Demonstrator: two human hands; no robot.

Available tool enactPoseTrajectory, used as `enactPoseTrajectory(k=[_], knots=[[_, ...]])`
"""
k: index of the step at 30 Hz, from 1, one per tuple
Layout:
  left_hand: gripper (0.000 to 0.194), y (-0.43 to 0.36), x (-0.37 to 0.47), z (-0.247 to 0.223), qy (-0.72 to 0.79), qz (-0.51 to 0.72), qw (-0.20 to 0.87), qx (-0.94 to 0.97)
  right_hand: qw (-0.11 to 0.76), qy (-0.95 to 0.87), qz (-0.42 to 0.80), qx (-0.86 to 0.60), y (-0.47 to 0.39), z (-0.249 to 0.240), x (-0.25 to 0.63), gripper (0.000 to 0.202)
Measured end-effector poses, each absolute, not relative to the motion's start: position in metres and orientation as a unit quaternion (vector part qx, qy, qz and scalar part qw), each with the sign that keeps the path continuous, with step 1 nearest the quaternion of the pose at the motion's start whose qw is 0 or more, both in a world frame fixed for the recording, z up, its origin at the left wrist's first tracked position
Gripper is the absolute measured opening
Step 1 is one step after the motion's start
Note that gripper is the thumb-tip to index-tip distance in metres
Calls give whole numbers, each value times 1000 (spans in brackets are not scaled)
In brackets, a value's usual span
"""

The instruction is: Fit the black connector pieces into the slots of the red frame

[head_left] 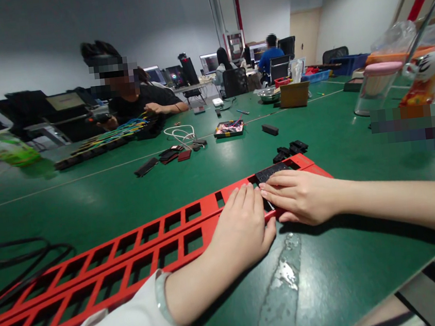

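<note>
A long red frame (206, 205) with two rows of rectangular openings lies diagonally across the table. My left hand (243, 222) is closed over its right part, fingers together on top and thumb at the near edge. Just to the right, my right hand (302, 195) is closed over a black block (271, 172) seated in the frame's end, its fingertips close to those of the left hand. Most of the block and what lies under the fingers are hidden. Several small black parts (292, 150) lie just behind the frame's right end.
On the green table (135, 192) are a shallow tray (229, 128), a white cable (179, 136) with dark pieces, and black cables (24, 250) at left. Across it, a person (133, 96) holds a tool near a wired strip (109, 138). A jar (376, 86) stands right.
</note>
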State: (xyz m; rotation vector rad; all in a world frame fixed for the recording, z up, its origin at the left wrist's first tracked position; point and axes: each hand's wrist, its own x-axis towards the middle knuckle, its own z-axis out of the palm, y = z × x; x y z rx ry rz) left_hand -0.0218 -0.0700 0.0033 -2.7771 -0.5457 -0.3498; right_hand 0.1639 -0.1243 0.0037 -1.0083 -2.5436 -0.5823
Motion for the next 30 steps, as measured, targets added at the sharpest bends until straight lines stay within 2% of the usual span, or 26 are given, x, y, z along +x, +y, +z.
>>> enactPoseTrajectory(k=[3, 9, 16, 30], knots=[[53, -70, -22, 3, -189, -118, 147, -964, 174, -898, -192, -355, -126, 4, 164, 48], [54, -70, -21, 6, -187, -108, 147, -965, 249, -883, -146, -370, -122, 1, 165, 36], [52, -69, -22, 7, -181, -112, 141, -967, 276, -880, -41, -385, -119, 0, 172, 39], [53, -70, -23, 6, -185, -114, 141, -966, 312, -852, 57, -417, -120, 1, 171, 34]])
